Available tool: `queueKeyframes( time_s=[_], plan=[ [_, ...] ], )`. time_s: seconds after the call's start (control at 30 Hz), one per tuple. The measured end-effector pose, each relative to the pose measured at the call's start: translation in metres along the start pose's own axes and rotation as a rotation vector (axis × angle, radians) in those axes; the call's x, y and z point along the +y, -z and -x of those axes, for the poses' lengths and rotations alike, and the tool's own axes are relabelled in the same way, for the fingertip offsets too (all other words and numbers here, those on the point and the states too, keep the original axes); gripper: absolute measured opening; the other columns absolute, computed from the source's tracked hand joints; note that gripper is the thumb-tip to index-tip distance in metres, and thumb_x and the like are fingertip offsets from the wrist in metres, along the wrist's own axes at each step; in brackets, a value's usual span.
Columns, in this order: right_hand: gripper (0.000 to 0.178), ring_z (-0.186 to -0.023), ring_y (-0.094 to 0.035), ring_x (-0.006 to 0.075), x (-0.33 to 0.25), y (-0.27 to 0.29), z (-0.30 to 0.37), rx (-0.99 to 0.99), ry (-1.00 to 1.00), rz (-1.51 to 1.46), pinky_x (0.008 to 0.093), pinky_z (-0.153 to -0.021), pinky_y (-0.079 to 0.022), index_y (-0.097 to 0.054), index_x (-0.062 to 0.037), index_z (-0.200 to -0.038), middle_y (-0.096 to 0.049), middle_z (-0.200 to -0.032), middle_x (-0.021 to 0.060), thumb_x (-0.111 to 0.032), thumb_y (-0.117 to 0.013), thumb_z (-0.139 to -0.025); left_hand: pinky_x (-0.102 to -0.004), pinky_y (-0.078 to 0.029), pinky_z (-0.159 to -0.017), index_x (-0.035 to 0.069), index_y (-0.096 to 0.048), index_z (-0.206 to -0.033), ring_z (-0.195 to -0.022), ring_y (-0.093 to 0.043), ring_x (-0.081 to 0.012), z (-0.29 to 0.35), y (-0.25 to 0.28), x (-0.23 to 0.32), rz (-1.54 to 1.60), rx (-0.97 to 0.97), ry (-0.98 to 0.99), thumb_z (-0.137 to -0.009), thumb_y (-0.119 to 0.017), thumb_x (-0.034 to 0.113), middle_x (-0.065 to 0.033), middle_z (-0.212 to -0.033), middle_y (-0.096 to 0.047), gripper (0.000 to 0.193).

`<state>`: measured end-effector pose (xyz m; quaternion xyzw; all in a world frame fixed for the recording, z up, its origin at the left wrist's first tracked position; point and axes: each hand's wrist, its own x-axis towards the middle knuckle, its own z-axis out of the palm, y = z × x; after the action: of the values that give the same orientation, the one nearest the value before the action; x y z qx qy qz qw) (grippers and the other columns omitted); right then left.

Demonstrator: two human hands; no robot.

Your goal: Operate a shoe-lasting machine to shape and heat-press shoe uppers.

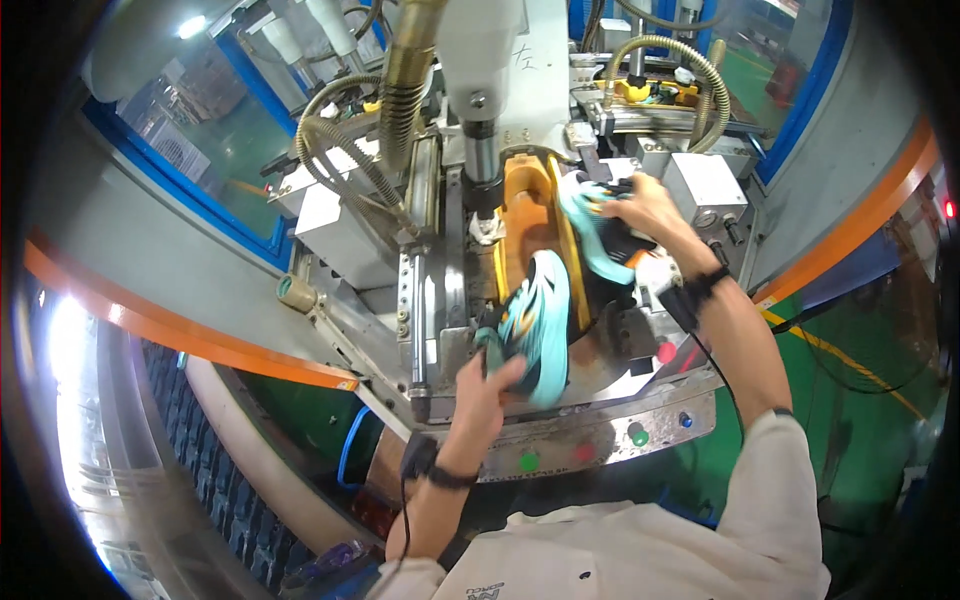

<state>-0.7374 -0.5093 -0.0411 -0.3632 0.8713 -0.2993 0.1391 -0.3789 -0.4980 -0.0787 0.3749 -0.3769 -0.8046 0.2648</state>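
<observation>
My left hand [482,398] is closed on a sports shoe [548,320] with a teal and white sole and a dark upper. Its sole is turned toward me, over the near end of a yellow-brown cradle [530,215] in the machine. Farther right, my right hand [645,210] grips a second shoe [592,232] of the same colours. That shoe is tilted beside the cradle's right edge. Both shoes are slightly smeared by motion, and the fingers partly hide behind them.
A metal press cylinder [482,155] hangs left of the cradle, near ribbed hoses [402,110]. Along the front edge runs a control panel [610,425] with green, red and blue buttons. Orange-edged guards [190,340] curve along both sides. A patterned conveyor belt [215,460] lies at the lower left.
</observation>
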Motion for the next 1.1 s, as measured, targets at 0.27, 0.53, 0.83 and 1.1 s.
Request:
queueKeyframes(
  time_s=[0.27,0.53,0.83,1.1],
  plan=[
    [0.045,-0.089,-0.069,0.0424,-0.034,-0.203,-0.052,0.066,0.152,0.189,0.0485,-0.077,-0.056,-0.048,0.002,-0.11,-0.066,-0.099,0.0307,-0.024,-0.068,-0.078,-0.0317,-0.049,-0.091,-0.005,-0.052,-0.129,-0.101,-0.063,-0.0179,0.216,0.067,-0.01,-0.077,0.537,-0.177,-0.074,-0.075,0.005,-0.009,-0.117,-0.063,0.06],
    [0.075,-0.123,-0.054,0.0404,-0.055,-0.213,0.024,0.103,0.51,0.19,0.0491,-0.097,-0.049,-0.035,-0.0061,-0.145,-0.049,-0.141,0.0206,-0.027,-0.069,-0.081,-0.0324,-0.055,-0.085,-0.001,-0.053,-0.128,-0.1,-0.066,-0.0204,0.327,0.064,-0.107,0.318,1.109,-0.366,-0.083,-0.067,-0.003,-0.0103,-0.113,-0.065,0.048],
    [0.02,-0.097,-0.058,0.0374,0.011,-0.26,0.322,-0.553,1.089,-0.211,0.0468,-0.081,-0.048,-0.061,-0.0044,-0.099,-0.06,-0.099,0.016,-0.003,-0.065,-0.08,-0.0318,-0.056,-0.085,-0.006,-0.057,-0.125,-0.096,-0.067,-0.0189,0.35,0.044,-0.215,0.457,1.066,-0.19,-0.085,-0.071,0.001,-0.0113,-0.114,-0.066,0.042],
    [0.021,-0.097,-0.056,0.0408,0.055,-0.326,0.325,-0.628,1.154,-0.098,0.0482,-0.083,-0.046,-0.058,-0.0025,-0.102,-0.056,-0.1,0.0191,-0.003,-0.061,-0.082,-0.0308,-0.056,-0.076,-0.008,-0.059,-0.12,-0.087,-0.067,-0.0181,0.428,0.019,-0.236,0.543,1.28,-0.049,-0.084,-0.074,0.006,-0.0117,-0.107,-0.068,0.041]
  ],
)
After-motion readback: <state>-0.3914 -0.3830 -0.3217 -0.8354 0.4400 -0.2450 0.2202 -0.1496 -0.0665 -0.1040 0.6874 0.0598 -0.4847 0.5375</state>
